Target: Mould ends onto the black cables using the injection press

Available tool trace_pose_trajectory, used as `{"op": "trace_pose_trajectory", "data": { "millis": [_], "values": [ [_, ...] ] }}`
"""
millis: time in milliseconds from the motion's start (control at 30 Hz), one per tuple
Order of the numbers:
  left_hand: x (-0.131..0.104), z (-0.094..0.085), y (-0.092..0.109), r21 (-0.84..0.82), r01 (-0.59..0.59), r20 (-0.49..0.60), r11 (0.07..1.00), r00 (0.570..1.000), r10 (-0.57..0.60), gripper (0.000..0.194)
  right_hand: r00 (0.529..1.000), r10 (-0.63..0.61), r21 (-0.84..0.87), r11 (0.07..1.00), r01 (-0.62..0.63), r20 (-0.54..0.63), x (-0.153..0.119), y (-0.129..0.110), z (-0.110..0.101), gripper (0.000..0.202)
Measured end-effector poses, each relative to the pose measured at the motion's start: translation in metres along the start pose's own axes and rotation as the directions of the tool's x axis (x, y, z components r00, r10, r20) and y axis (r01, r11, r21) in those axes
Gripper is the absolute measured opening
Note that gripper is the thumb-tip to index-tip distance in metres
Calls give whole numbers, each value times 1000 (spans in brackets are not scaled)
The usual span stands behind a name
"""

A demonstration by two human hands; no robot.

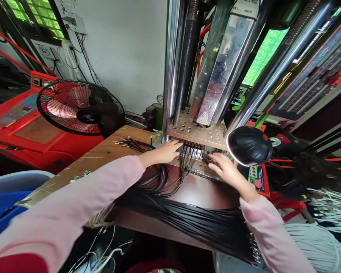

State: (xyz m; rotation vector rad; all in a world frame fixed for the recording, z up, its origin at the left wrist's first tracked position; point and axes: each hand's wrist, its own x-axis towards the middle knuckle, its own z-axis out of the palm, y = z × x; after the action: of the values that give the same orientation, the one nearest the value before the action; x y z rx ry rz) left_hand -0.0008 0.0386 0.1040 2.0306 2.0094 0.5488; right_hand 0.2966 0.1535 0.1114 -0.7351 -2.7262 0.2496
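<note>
Under the drilled plate (pixel 193 131) of a press, several black cables (pixel 187 157) run into a metal mold (pixel 193 151). My left hand (pixel 163 152) reaches to the mold's left end, fingers stretched out and close together; no held object shows. At the right end, my right hand (pixel 223 167) has its fingers apart near a small dark part (pixel 207 158), which its fingertips touch or nearly touch. A long bundle of black cables (pixel 196 220) lies across the brown table (pixel 207 191) in front of the mold.
A black fan (pixel 81 108) stands at the left behind a wooden board (pixel 93 151). A round black lamp (pixel 248 146) hangs just right of my right hand. Chrome columns (pixel 170 72) flank the press. White cable coils (pixel 318 242) lie at the lower right, a blue-lined tub (pixel 22 178) at the left.
</note>
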Motion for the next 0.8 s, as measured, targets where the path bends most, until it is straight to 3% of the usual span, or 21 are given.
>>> {"op": "trace_pose_trajectory", "data": {
  "millis": [133, 233, 300, 367, 533, 633, 800],
  "values": [
    [-140, -15, -10, 142, -78, 38, 987, 997, 74, 77, 993, 98, -56, 994, -94, 68, -132, -1, -8, 57],
    [-229, 1, -9, 281, -53, 6, 958, 999, 53, 98, 993, 112, -184, 977, -104, 30, -220, -13, 12, 89],
    [-261, 22, 0, 356, 4, -45, 935, 999, 13, 107, 992, 121, -300, 946, -121, -17, -253, -26, 34, 103],
    [-271, 44, 10, 408, 83, -110, 909, 993, -42, 104, 984, 162, -382, 907, -180, -79, -263, -41, 55, 100],
    [-258, 82, 22, 431, 261, -302, 864, 944, -134, 94, 944, 208, -433, 848, -305, -258, -244, -63, 79, 93],
    [-256, 88, 18, 416, 292, -349, 861, 926, -145, 91, 939, 202, -426, 850, -309, -279, -241, -60, 81, 94],
    [-259, 85, 15, 447, 235, -305, 863, 947, -100, 92, 938, 182, -385, 876, -291, -295, -245, -50, 85, 97]
  ]
}}
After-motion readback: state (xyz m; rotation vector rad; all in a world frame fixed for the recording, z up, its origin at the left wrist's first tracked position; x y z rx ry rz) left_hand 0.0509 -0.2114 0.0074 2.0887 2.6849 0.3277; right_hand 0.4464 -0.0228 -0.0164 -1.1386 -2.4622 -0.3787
